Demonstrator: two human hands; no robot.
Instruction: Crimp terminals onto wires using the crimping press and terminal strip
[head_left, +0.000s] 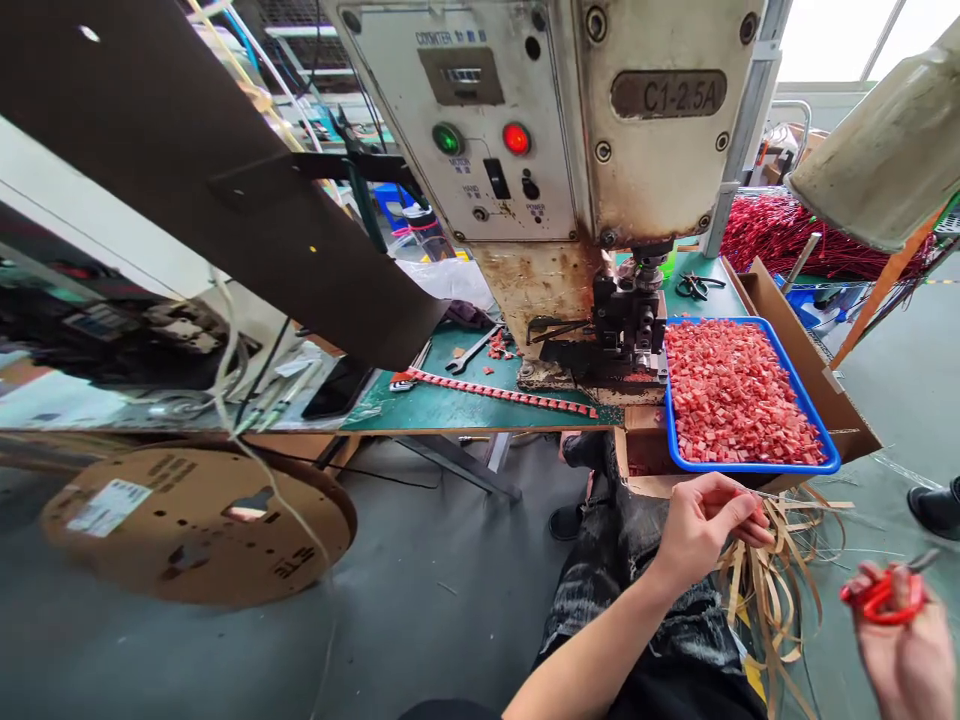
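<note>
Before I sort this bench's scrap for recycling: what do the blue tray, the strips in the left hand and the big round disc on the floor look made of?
Blue tray: looks like moulded plastic, with a smooth, slightly glossy rim. Strips pinched in the left hand: thin tan ribbons that curl and crease, probably paper tape. Disc: matte brown board with cut-outs and a label, likely cardboard.

The left forearm reaches up from the lower edge, bare, wrist bent slightly. The left hand is curled, fingertips pinched together. The right hand sits low at the right edge, blurred, fingers closed in a loose fist, well apart from the left.
</note>
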